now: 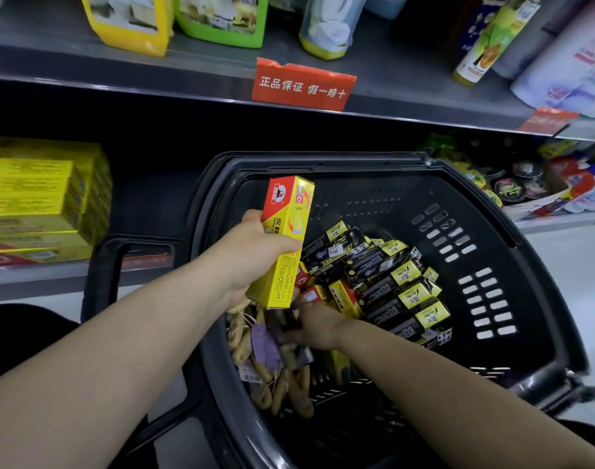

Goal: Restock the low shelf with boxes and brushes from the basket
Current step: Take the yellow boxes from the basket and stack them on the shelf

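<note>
A dark plastic basket (485, 211) stands on the floor in front of the low shelf (32, 275). My left hand (255, 252) grips a long yellow and red box (286, 238) above the basket's left side. My right hand (316, 324) reaches down into the basket among yellow and red boxes (343, 296); the held box hides its fingertips, so its grip is unclear. Several black and yellow boxes (390, 282) are piled in the middle of the basket. Wooden brushes (279, 384) with purple tags lie at its near left.
Stacked yellow boxes (42, 204) fill the low shelf's left end. The basket's handle (120, 265) lies folded out to the left. The upper shelf (187, 72) carries bottles and a red sign (302, 84). Round tins and packets (526, 187) sit at the right.
</note>
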